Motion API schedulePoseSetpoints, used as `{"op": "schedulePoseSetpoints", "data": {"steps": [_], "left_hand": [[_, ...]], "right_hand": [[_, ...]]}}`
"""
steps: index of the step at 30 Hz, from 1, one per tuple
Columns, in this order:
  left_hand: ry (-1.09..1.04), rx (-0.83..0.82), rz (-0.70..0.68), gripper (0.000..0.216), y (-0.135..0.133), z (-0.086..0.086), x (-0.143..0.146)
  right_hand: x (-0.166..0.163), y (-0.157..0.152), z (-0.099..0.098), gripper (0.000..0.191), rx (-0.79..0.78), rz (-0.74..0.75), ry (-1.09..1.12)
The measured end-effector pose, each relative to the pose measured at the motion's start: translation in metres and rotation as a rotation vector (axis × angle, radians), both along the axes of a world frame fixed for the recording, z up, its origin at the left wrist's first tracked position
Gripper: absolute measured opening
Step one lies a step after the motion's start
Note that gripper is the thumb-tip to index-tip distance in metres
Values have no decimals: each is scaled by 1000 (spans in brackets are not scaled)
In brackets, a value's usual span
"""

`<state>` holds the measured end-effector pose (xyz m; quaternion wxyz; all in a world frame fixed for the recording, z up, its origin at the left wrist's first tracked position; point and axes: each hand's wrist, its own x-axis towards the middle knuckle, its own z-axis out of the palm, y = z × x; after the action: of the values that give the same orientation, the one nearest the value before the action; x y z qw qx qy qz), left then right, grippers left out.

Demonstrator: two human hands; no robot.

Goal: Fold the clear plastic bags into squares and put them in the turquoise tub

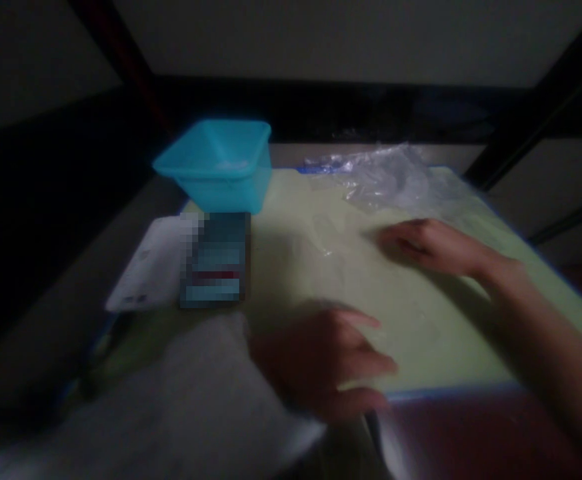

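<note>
The picture is dim and blurred. My left hand [325, 363] hovers low over the near edge of a pale yellow-green mat [435, 333], fingers stretched out to the right and apart, holding nothing I can see; a white sleeve or cloth [195, 407] covers its wrist. My right hand [423, 245] lies on the mat farther back, fingers pointing left and lightly curled, touching a thin clear plastic sheet [331, 233]. Whether it grips the plastic is unclear.
A turquoise square bowl [218, 163] stands on a small scale [215, 260] at the mat's back left, beside a white flat object [151, 267]. Crumpled clear plastic [385, 173] lies at the back right. Dark frame bars surround the area.
</note>
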<state>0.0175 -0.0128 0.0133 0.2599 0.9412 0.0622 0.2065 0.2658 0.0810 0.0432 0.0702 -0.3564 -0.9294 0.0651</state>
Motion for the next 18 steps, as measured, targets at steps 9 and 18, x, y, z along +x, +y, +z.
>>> {"op": "schedulePoseSetpoints", "data": {"steps": [9,18], "left_hand": [[-141,-51,109,27,-5,-3,-1],[-49,49,152,32,0,5,-6]], "right_hand": [[-7,0,-9,45,56,-8,49],[-6,9,-22,42,60,-50,66]]}}
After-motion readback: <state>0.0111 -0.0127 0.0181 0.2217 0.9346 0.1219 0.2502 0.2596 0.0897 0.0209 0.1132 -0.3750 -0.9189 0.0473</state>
